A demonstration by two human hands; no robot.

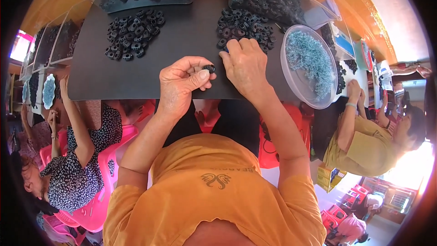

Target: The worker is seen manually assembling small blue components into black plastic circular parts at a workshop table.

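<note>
Black, small and toothed, the plastic ring point(209, 68) sits pinched between my left hand's point(182, 84) thumb and forefinger, just above the dark mat's point(182, 32) near edge. My right hand point(246, 66) curls knuckles-up beside it; whether it grips anything, I cannot tell. A loose pinch could drop the ring off the edge.

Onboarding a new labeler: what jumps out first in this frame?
The two hands at centre: the left hand pinches a small black ring while the right hand rests at the edge of a pile of black rings on the black mat. To the right, a clear round bowl holds pale blue springs.
</note>
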